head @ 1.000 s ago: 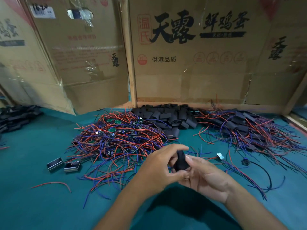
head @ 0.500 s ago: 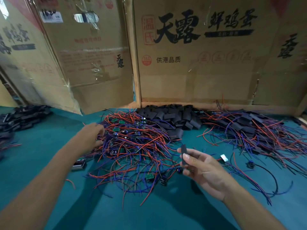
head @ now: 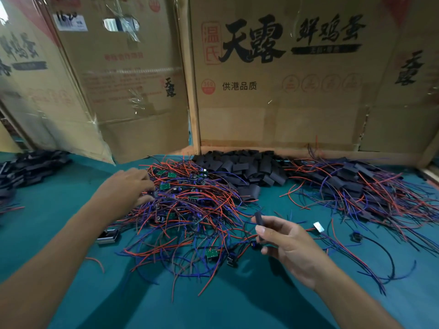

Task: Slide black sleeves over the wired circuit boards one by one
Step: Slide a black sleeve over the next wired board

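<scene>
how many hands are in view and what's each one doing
2. The left hand reaches into the pile of wired circuit boards; whether it grips one is hidden. The right hand holds one black sleeve upright.

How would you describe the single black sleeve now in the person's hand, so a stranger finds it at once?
Start at the heap of loose black sleeves against the cardboard wall, then come toward the camera to the right hand. The black sleeve stands upright, pinched there; it alone is lifted off the green table.
</scene>
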Demonstrator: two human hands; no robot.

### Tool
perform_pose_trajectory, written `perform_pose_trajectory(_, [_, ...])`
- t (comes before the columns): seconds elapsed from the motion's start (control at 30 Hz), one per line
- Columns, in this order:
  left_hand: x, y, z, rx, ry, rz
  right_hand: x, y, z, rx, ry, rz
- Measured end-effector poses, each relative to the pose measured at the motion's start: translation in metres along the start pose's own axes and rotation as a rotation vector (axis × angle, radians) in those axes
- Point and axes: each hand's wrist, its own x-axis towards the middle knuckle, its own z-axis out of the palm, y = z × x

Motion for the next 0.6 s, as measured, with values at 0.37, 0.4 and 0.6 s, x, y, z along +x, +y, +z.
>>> perform_pose_trajectory(0.37, [-0.01,0.029,-0.083,-0.447,0.323,-0.042,0.0,-0.001,-0.001,-0.028,0.082,-0.002])
perform_pose_trajectory(0.4, [-0.01,0.031,-0.085,-0.464,0.34,-0.065,0.0,-0.001,-0.001,-0.026,0.084,-0.003])
perform_pose_trajectory(0.6, [-0.01,0.044,-0.077,-0.586,0.304,-0.168,-0.001,0.0,-0.002,-0.131,0.107,-0.03])
